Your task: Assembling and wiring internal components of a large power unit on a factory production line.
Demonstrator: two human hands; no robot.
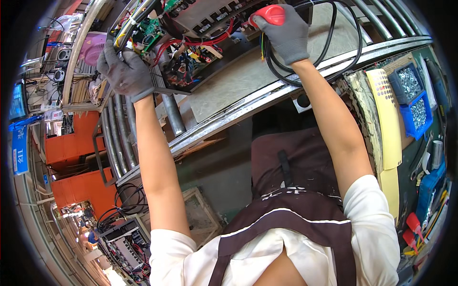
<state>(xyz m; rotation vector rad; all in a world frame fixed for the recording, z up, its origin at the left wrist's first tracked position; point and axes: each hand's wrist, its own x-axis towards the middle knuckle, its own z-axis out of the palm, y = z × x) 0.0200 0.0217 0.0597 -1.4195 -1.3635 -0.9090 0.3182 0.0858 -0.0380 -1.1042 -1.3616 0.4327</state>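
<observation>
An electrical unit (pixel 183 66) with an exposed circuit board, red wires and a metal frame sits at the top of the view. My left hand (pixel 125 75), in a grey glove, is at its left side, fingers and thumb closed around a dark wire bundle (pixel 120 42). My right hand (pixel 286 35), gloved as well, grips a red-handled tool (pixel 272 15) beside the unit's right end; the tool's working end is hidden. A thick black cable (pixel 329 43) loops beneath and right of that hand, and a few thin coloured wire ends (pixel 262 46) show next to the wrist.
The unit rests on a grey board (pixel 214 102) over a roller conveyor (pixel 174 114) with metal rails. To the right, a bench holds blue bins (pixel 417 114) of small metal hardware, red-capped bottles (pixel 415 224) and hand tools. Another open unit (pixel 124 250) stands lower left, near orange boxes (pixel 86 190).
</observation>
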